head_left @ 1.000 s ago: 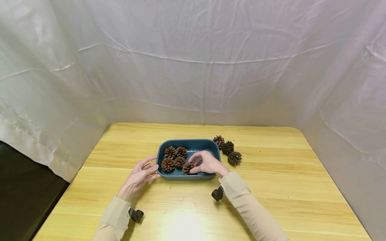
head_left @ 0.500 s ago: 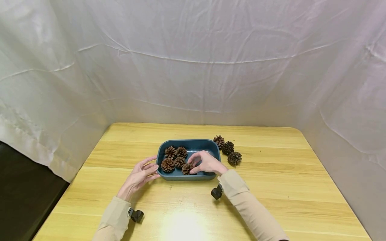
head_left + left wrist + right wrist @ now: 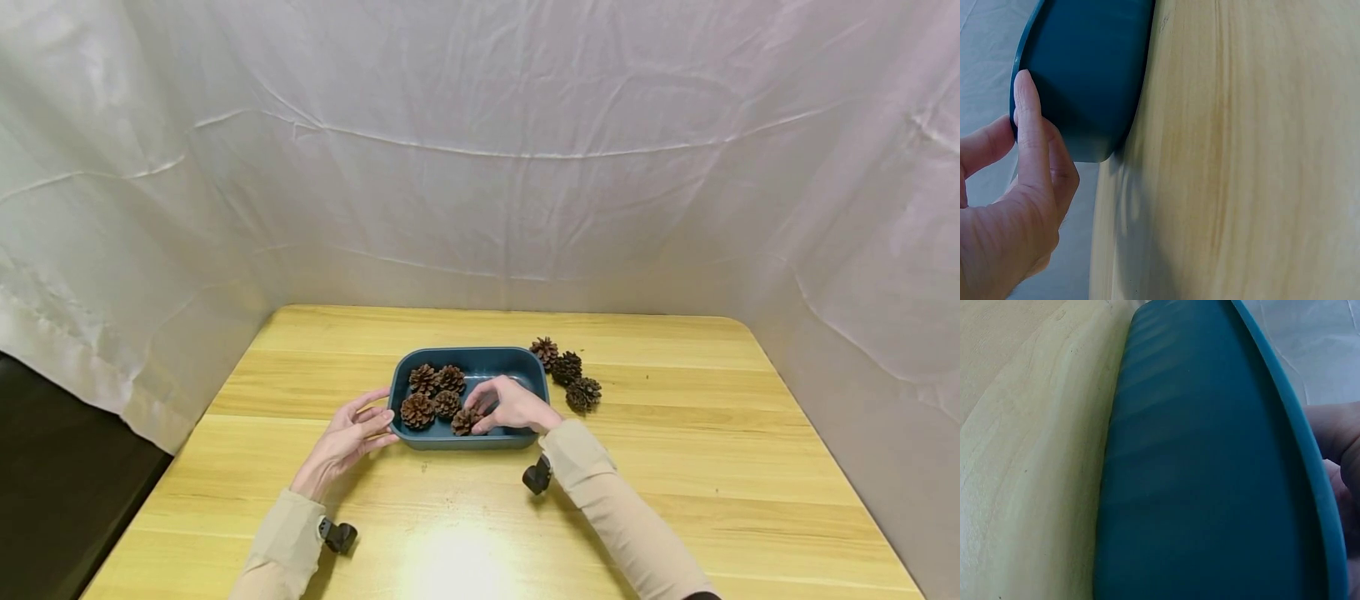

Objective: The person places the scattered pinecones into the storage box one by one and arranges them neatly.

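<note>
A dark blue rectangular box (image 3: 495, 443) with rounded corners stands on the table. My left hand (image 3: 345, 442) holds its left end, thumb at the rim and fingers spread round the corner; the left wrist view shows fingertips (image 3: 1024, 87) right at the rim. Inside the box, my right hand (image 3: 513, 406) holds a brown pine cone (image 3: 461, 423) between thumb and fingers. To its left lie several other pine cones (image 3: 417, 410) in two rows. The right wrist view shows mostly the box's outer wall (image 3: 1204, 462), which hides the held cone.
Just outside the box's right end, three pine cones lie in a slanting row, the middle one (image 3: 566, 367) darkest. The light wooden table (image 3: 675, 467) ends at a pale fabric curtain (image 3: 495, 208) at the back and sides. Inside the box, the right part shows bare floor.
My right hand and the pine cone in it have shifted slightly left, towards the other cones in the box. The left hand and the box have stayed put.
</note>
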Demonstrator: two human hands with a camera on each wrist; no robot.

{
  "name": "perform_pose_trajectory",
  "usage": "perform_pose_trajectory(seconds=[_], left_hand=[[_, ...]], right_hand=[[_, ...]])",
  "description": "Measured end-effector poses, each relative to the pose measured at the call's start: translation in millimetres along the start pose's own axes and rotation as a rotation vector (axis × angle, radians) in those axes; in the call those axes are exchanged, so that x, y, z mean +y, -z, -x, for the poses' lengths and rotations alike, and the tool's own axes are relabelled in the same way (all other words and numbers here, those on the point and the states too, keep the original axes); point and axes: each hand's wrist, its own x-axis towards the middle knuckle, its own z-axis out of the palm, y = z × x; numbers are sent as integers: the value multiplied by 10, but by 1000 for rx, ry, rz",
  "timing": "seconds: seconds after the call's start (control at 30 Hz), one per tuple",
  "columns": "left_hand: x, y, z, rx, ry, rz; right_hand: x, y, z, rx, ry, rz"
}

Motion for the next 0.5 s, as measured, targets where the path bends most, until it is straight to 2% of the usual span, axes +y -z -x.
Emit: perform_pose_trajectory(seconds=[0.5], left_hand=[[2, -3, 6, -5, -3, 11]], right_hand=[[18, -14, -43, -26, -17, -65]])
